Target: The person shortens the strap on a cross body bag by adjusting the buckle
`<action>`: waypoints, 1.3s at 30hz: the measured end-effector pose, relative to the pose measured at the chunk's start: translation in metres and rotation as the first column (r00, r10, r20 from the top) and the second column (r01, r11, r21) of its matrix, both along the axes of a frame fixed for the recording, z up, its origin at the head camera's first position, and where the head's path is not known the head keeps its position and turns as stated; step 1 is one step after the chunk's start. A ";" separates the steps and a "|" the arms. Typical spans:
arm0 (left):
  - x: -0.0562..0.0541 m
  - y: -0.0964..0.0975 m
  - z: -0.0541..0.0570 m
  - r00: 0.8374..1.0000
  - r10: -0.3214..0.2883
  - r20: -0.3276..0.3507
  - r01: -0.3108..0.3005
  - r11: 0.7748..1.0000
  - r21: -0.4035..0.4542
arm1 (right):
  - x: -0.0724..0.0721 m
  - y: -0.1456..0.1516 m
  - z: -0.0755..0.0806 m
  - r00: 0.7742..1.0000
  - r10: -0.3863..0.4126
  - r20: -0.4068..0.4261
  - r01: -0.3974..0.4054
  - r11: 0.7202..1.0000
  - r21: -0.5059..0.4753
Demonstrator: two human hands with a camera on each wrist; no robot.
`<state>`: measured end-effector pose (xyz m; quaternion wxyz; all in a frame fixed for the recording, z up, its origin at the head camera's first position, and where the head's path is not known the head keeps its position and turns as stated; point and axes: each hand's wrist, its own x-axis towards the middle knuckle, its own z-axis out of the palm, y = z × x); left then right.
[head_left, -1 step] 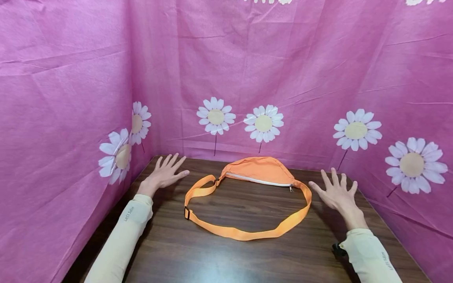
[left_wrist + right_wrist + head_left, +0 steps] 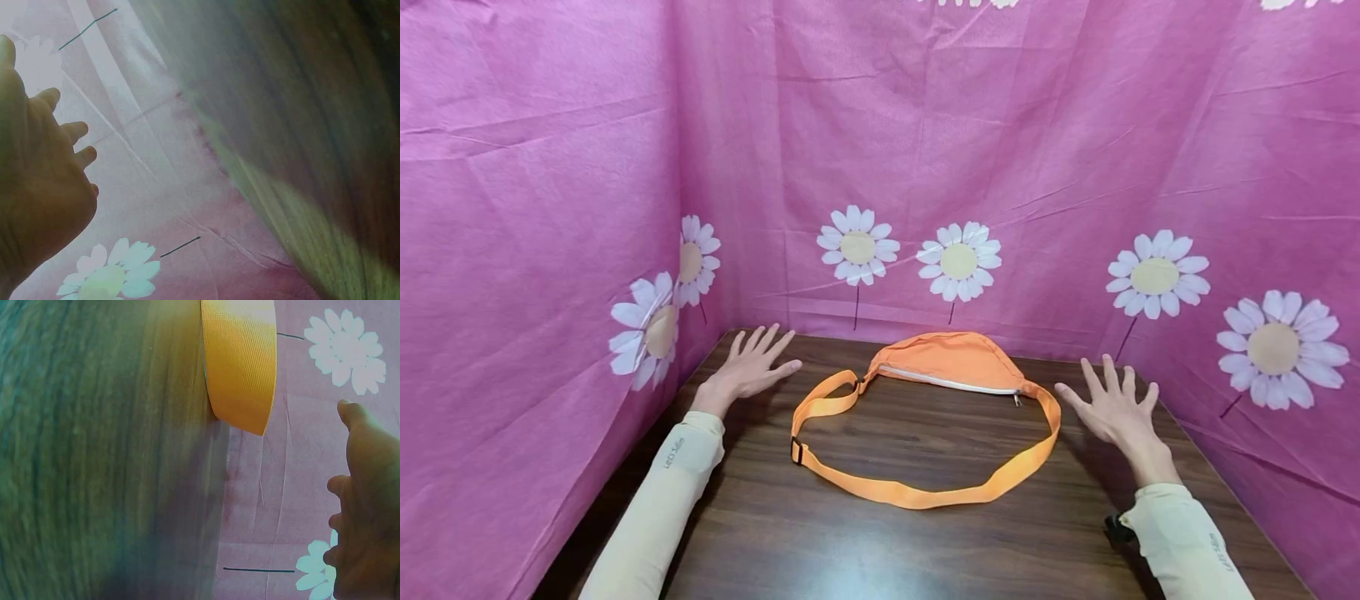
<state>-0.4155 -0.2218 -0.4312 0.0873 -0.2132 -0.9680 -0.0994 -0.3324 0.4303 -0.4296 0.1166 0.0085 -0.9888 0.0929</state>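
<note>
An orange waist pack (image 2: 951, 358) lies at the far middle of the table, its white zipper (image 2: 955, 383) facing me and its metal pull at the right end. The strap (image 2: 917, 497) loops toward me in a ring, with a black slider (image 2: 796, 451) on the left. To the left of the pack is my left hand (image 2: 745, 371), fingers spread, holding nothing. My right hand (image 2: 1116, 412) is spread the same way, just right of the strap and apart from it. In the right wrist view, part of the strap (image 2: 240, 362) shows beyond that hand (image 2: 372, 494). The left wrist view shows my left hand (image 2: 47, 175) without the pack.
The dark wooden table (image 2: 850, 550) reaches back to a pink cloth (image 2: 925, 150) printed with white daisies, which hangs behind it and on both sides. A black item (image 2: 1118, 530) sits under my right cuff. Pale sleeves cover both forearms.
</note>
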 end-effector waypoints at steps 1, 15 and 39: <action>0.000 0.000 0.000 1.000 -0.001 0.000 0.001 1.000 0.000 | 0.000 0.001 -0.001 1.000 0.001 0.002 -0.001 1.000 0.000; 0.021 0.012 0.014 0.968 -0.250 -0.006 0.248 0.958 0.143 | -0.003 -0.036 0.008 0.964 0.190 -0.184 -0.193 0.981 0.002; 0.077 0.040 0.020 0.748 -0.521 0.411 0.500 0.850 0.167 | 0.025 -0.107 0.032 0.834 0.481 -0.270 -0.449 0.877 0.172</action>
